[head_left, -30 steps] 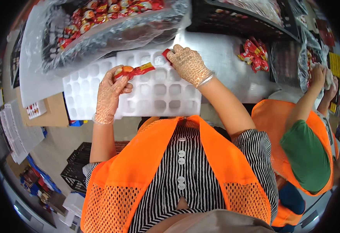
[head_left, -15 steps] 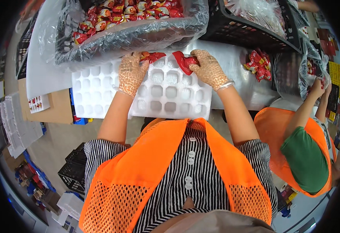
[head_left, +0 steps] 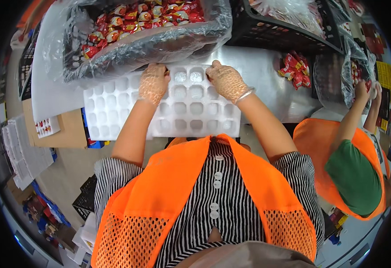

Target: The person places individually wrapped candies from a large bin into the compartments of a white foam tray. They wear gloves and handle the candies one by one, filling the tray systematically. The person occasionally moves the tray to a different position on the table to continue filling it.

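Two white foam trays with rows of square pockets lie side by side in front of me, the left tray (head_left: 110,105) and the right tray (head_left: 188,100). Pockets I can see in both hold nothing. At the far edge where the trays meet rests my left hand (head_left: 153,84), in a clear glove, its fingers curled. Over the right tray's far right corner is my right hand (head_left: 226,79), gloved too, fingers bent inward. What either hand holds, if anything, is hidden. Beyond them a plastic-lined crate (head_left: 191,38) holds many red wrapped packets (head_left: 146,17).
Right of the trays, a pile of red packets (head_left: 294,70) lies on the metal table (head_left: 267,105). A black crate (head_left: 284,33) with clear bags stands behind it. At far right a co-worker in an orange vest (head_left: 316,147) reaches into a plastic-lined container (head_left: 334,82).
The two red wrapped packets that showed in my hands are no longer visible. My right hand has shifted left, closer to my left hand, and its fingers are curled in more.
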Demonstrator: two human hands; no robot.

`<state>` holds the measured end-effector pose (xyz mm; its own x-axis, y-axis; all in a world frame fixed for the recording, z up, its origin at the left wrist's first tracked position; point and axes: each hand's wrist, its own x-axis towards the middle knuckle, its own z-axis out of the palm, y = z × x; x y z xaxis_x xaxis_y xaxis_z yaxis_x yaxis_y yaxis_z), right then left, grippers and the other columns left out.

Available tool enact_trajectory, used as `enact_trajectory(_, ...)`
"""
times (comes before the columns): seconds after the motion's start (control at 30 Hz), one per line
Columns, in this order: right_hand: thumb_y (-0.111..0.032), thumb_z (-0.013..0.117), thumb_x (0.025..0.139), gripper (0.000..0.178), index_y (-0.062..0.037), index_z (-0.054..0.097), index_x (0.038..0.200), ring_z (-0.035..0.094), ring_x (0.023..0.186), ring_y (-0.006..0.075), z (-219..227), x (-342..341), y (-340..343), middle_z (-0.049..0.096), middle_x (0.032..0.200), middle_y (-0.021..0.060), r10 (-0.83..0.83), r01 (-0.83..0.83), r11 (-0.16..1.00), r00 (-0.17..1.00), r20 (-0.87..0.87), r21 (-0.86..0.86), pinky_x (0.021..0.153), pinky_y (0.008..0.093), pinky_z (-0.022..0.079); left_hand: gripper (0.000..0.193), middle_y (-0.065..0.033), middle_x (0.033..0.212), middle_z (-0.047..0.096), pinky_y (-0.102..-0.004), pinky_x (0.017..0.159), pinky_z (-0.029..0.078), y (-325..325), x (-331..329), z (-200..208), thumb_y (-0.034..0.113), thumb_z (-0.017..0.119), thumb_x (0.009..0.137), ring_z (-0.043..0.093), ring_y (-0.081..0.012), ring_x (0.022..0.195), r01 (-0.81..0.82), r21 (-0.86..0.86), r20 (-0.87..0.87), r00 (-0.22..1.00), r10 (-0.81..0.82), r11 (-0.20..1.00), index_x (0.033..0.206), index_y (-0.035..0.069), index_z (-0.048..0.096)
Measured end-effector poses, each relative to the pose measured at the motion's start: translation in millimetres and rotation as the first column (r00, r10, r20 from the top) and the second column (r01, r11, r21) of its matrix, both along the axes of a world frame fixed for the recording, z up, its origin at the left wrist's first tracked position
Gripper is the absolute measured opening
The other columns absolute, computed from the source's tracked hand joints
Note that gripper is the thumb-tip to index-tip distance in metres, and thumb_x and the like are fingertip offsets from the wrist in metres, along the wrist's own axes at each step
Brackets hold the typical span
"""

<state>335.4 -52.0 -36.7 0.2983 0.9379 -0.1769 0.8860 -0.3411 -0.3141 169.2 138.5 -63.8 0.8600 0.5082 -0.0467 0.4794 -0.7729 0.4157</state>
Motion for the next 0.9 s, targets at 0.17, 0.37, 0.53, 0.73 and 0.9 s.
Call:
enact_trajectory(0.17,-0.012,0.063,0.075,0.017,-0.0084,0.066,0.091,0.066,0.083,0.0321,-38,7,-18,0.066,0.082,0.0134,-0.054,0.062,0.99,0.997,-0.059,0.129,0.073,0.0431,0.053,0.013,-0.0167,0.089,0.063,-0.0478,0.078,0.047,1,-13,-17,0.016,0.066,0.08,0.059,-0.0374,0.088,0.146,0.021,0.09,0.985,-0.147,0.989,0.088,0.006,0.063)
enact_trajectory(0.37,-0.01,0.058,0.077,0.02,-0.0025,0.067,0.093,0.068,0.087,0.0313,-34,25,-27,0.069,0.096,0.0165,-0.069,0.071,0.933,0.997,-0.019,0.354,0.074,0.0451,0.054,0.004,-0.0172,0.083,0.062,-0.0494,0.078,0.047,10,-8,-27,0.007,0.058,0.079,0.06,-0.0383,0.083,0.221,0.181,-0.087,0.974,-0.208,0.958,0.078,0.004,0.059)
enact_trajectory(0.53,-0.027,0.058,0.085,0.025,-0.0041,0.066,0.092,0.065,0.088,0.0333,-27,132,-141,0.066,0.093,0.0172,-0.859,0.801,0.507,0.499,0.112,0.317,0.078,0.0452,0.053,0.011,-0.0145,0.095,0.067,-0.0447,0.082,0.05,-42,17,31,0.011,0.06,0.087,0.063,-0.0351,0.091,0.205,0.207,0.042,0.975,-0.218,0.957,0.094,0.005,0.066)
enact_trajectory(0.73,-0.032,0.069,0.077,0.042,-0.0114,0.058,0.112,0.064,0.087,0.0361,-60,144,-161,0.056,0.104,0.0192,-0.817,0.807,0.559,0.497,0.293,0.19,0.076,0.0447,0.054,0.014,-0.0143,0.1,0.067,-0.0393,0.08,0.052,-162,160,75,0.002,0.062,0.085,0.065,-0.0333,0.093,0.617,0.021,0.387,0.721,-0.575,0.787,0.099,0.003,0.065)
enact_trajectory(0.9,-0.013,0.061,0.08,0.039,-0.0128,0.055,0.118,0.063,0.087,0.031,-61,93,-166,0.053,0.093,0.0153,-0.766,0.758,0.643,0.638,0.08,0.108,0.062,0.0398,0.056,0.021,-0.0131,0.099,0.066,-0.0416,0.084,0.05,-218,254,40,0.005,0.055,0.087,0.062,-0.033,0.096,0.699,-0.038,0.214,0.703,-0.678,0.714,0.104,0.007,0.067)
